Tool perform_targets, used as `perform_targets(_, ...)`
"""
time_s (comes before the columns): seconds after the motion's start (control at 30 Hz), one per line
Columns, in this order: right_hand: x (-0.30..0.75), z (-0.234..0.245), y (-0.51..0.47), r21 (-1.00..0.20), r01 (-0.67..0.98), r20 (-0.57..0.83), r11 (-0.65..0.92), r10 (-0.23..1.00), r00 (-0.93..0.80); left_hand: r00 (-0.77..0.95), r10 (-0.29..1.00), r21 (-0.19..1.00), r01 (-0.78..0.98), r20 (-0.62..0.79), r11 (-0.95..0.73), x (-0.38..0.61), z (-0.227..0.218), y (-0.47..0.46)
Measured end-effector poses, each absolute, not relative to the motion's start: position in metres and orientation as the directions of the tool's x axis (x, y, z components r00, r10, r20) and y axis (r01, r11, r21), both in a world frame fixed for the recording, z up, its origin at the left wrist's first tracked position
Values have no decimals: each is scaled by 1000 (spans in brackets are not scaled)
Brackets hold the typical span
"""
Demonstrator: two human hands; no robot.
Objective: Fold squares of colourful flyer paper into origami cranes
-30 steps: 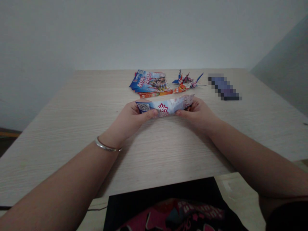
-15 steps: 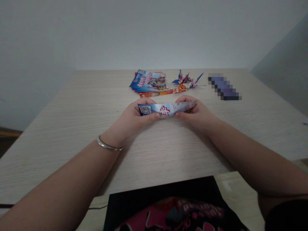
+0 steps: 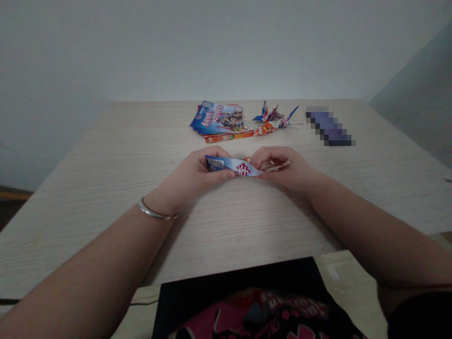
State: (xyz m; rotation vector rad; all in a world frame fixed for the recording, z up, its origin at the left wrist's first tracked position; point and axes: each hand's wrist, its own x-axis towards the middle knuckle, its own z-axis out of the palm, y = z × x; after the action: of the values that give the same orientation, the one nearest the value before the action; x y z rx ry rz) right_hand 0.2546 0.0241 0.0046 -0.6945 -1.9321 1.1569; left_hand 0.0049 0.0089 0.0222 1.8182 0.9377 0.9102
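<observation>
Item 1. Desk (image 3: 106, 155): pale wood grain, wide top, running back to a plain grey-white wall (image 3: 226, 47). Carries every loose thing listed below.

Item 2. Bracelet (image 3: 155, 214): thin silver band on the left wrist, above the near part of the desk.

Item 3. Left hand (image 3: 190, 176): near the middle of the desk, just above its surface. Fingers (image 3: 213, 151) curled over the top and thumb pressed on the near side, closed tight on the left end of item 5.

Item 4. Stack of leaflets (image 3: 219, 121): several printed sheets, blue on top with an orange edge showing beneath, lying flat and fanned a little at the far middle of the desk, well apart from the hands.

Item 5. Folded paper strip (image 3: 237, 166): a printed sheet, blue and white with a red mark, folded long and narrow. Held between the two hands, low over the desk's middle. Its left end is in the left hand, its right end in the right hand.

Item 6. Paper cranes (image 3: 274, 120): a small cluster of folded figures in blue, red and white, points upward, just right of the leaflets.

Item 7. Right hand (image 3: 291, 170): just beside the left hand. Fingers (image 3: 269, 153) bent down over the strip's right end and pinched shut on it.

Item 8. Blurred object (image 3: 330, 127): dark, long, lying at the far right of the desk. What it is cannot be told.

Item 9. Garment (image 3: 254, 306): black with pink print, at the near edge below the desk.
</observation>
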Motion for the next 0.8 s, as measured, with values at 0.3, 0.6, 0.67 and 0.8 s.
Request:
perform_targets(0.3,263,6,27,-816,195,347,544,732,-586,522,835,789,434,174,-435,0,22,11)
perform_targets(0.6,257,3,24,-756,154,417,636,649,-636,456,882,802,479,118,-355,1,18,14)
perform_targets(0.67,257,7,24,-696,230,389,680,626,-676,495,855,787,463,153,-409,1,16,14)
perform_targets(0.8,259,13,24,-569,352,304,744,587,-750,541,817,746,458,198,-484,2,14,12)
